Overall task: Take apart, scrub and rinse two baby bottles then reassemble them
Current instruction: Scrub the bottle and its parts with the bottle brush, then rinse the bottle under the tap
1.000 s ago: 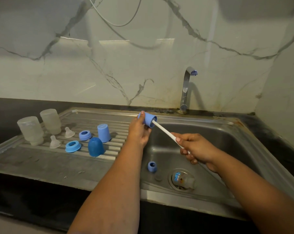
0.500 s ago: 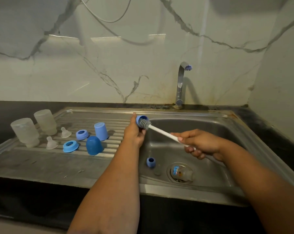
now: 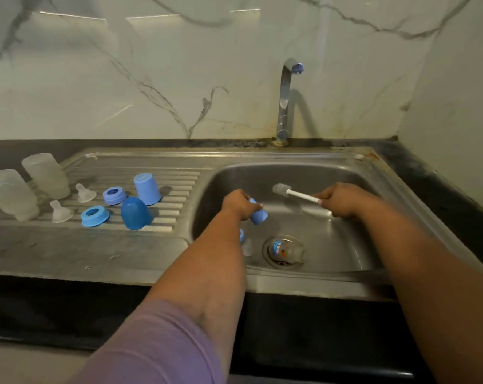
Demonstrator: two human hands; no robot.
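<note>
**Baby bottle parts all over the sink, mid-scrub**

Baby bottle bits are split between the ribbed steel drainboard (image 3: 68, 245) and the basin (image 3: 332, 245). The left hand (image 3: 239, 203) has its grip curled round a small light-blue plastic cap (image 3: 258, 214), tilted, held over the basin. The right hand (image 3: 337, 200) is wrapped round the thin white handle of a bottle brush (image 3: 293, 192), grey bristle head pointing left, clear of the cap.

Count on the drainboard: two frosted see-through bottle bodies (image 3: 11, 194) standing upside down, two clear soft teats (image 3: 61, 212), two blue screw rings (image 3: 94, 216), one light-blue straight cap (image 3: 147, 189) and one darker blue domed cap (image 3: 135, 213). Down in the basin, a small clear bottle with a cartoon print (image 3: 286, 249) lies on its side over the drain, plus another blue piece (image 3: 241, 235) and something clear beside it, both half hidden behind the left forearm, so can't say exactly what they are.

Sink is brushed stainless steel, set into a dark desk (image 3: 442, 184). A curved chrome tap (image 3: 286, 101) with a blue tip stands behind it, against a white marble-look wall (image 3: 124, 79) with grey veins. A lilac sleeve (image 3: 151, 347) shows on the left arm.
</note>
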